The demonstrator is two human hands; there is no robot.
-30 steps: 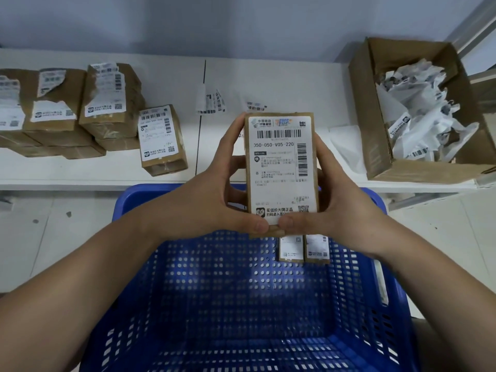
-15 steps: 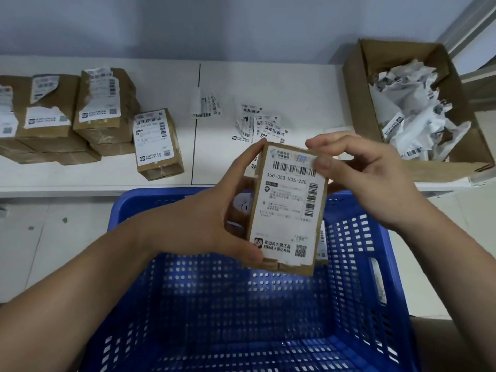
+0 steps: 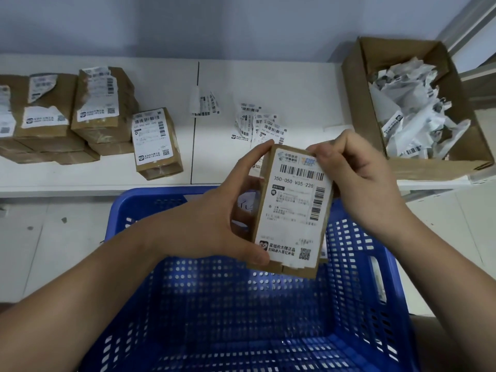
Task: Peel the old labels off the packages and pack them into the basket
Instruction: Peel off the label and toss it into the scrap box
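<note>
Two hands are engaged on one brown package (image 3: 291, 210), held tilted above the far edge of the blue basket (image 3: 241, 304). Its left side is gripped by the left hand (image 3: 214, 224), thumb at the lower corner. The label (image 3: 292, 208) is pinched at its top right corner by the right hand (image 3: 357, 178). Further labelled packages (image 3: 157, 142) are stacked on the white table (image 3: 281, 89).
</note>
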